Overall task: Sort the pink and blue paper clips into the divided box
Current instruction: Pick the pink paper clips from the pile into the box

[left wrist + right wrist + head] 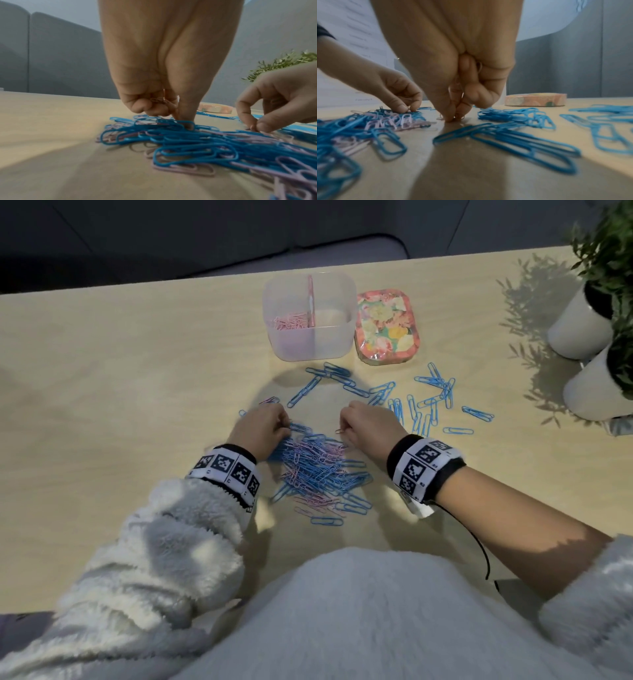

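A person sits at a pale wooden desk (137, 371), both hands working at a tangled heap of pink and blue paper clips (318, 470) directly in front of them. The left hand (262, 429) has its fingers (186, 119) curled, a few pink clips bunched in the palm while the tips dig into the heap's far edge. The right hand (368, 428) also holds pink clips in its curled fingers (452, 113) and pinches at another small pink clip (339, 430) lying on the desk. More blue clips (435, 402) lie scattered to the right. Beyond them stands the clear divided box (308, 316), pink clips already in its left compartment, the right one apparently bare, with a floral lid (387, 325) just beside it. These clips look light, stiff, smooth-coated wire, likely to slide and to hook one another, so each is best pinched at a rounded end and lifted free of its neighbours
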